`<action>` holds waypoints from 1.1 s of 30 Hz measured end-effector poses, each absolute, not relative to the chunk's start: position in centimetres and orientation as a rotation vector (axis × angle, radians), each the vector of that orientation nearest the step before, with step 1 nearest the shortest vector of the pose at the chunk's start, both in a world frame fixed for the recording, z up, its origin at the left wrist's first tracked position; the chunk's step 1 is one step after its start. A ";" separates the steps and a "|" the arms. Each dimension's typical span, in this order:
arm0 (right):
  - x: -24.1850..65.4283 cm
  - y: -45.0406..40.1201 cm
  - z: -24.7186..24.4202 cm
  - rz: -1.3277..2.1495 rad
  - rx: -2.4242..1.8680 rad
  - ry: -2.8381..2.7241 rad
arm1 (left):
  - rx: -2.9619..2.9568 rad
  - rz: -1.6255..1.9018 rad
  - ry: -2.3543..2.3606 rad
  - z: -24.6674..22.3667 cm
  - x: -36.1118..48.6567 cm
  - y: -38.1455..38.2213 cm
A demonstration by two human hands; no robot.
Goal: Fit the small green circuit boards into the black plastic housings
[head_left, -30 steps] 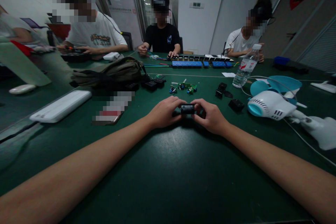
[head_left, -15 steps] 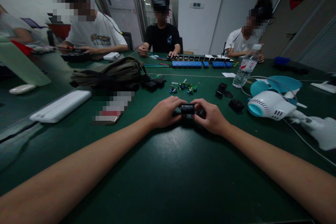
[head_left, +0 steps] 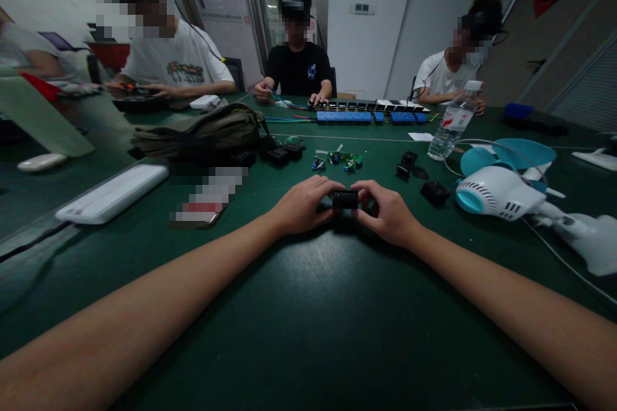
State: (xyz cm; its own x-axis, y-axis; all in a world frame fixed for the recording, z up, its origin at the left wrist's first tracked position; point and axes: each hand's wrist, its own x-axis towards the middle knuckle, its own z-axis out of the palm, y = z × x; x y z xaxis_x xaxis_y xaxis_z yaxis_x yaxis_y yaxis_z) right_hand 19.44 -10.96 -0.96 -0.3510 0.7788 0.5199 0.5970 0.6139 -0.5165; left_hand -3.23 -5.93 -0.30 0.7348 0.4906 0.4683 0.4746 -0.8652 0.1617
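Observation:
Between my two hands is a small black plastic case (head_left: pixel 346 199), held just above the green table. My left hand (head_left: pixel 304 204) grips its left end, fingers on top and thumb below. The right end is pinched by my right hand (head_left: pixel 385 213) in the same way. What is inside the case cannot be made out. Just beyond my hands lie several small green circuit boards (head_left: pixel 340 159) with blue parts. To the right of them are black plastic pieces (head_left: pixel 409 166) and another black case (head_left: pixel 434 192).
A white and blue fan (head_left: pixel 501 192) and a water bottle (head_left: pixel 453 122) stand at the right. On the left are a white power bank (head_left: pixel 116 192), a blurred-out flat item (head_left: pixel 209 199) and a dark bag (head_left: pixel 202 135). Several co-workers sit across the table, beyond a blue connector strip (head_left: pixel 344 117).
The black case has tilted slightly in my fingers, so a different face shows. Both hands stay in nearly the same place.

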 end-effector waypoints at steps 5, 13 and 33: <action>19.4 -11.0 -0.9 0.294 -1.089 -2.067 | 2.900 0.780 0.813 -0.3 -3.3 -5.9; 19.4 -11.0 -0.9 0.308 -1.113 -2.066 | 2.902 0.779 0.801 -0.2 -3.3 -5.9; 19.3 -11.0 -0.9 0.321 -1.109 -2.063 | 2.899 0.772 0.803 -0.2 -3.3 -6.0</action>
